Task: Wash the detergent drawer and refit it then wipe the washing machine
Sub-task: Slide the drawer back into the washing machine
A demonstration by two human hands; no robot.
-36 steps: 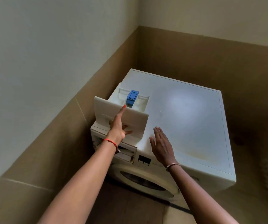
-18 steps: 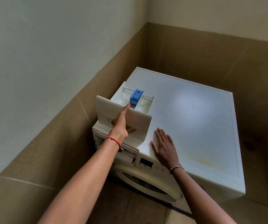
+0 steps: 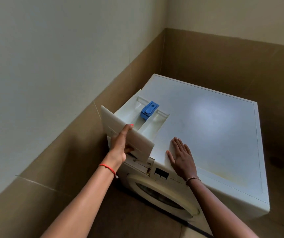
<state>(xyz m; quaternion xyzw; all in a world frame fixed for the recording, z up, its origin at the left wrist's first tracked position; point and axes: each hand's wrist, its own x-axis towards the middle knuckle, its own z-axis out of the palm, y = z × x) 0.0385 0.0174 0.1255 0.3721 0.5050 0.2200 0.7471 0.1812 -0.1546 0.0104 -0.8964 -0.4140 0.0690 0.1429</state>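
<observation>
The white detergent drawer is out of its slot and tilted, lying over the front left corner of the white washing machine. A blue insert sits in its middle compartment. My left hand grips the drawer's front panel, fingers over the top edge and thumb under the handle recess. My right hand lies flat, fingers spread, on the machine's top near the front edge. Below the drawer the empty slot shows in the control panel.
The machine stands in a corner, with a cream and tan wall close on the left and another behind. Its round door faces me below the panel. Yellowish stains mark the top near the front right. Brown floor lies underneath.
The drawer has come further up and out, showing more of its compartments. My right hand stays flat on the top. The view has shifted slightly.
</observation>
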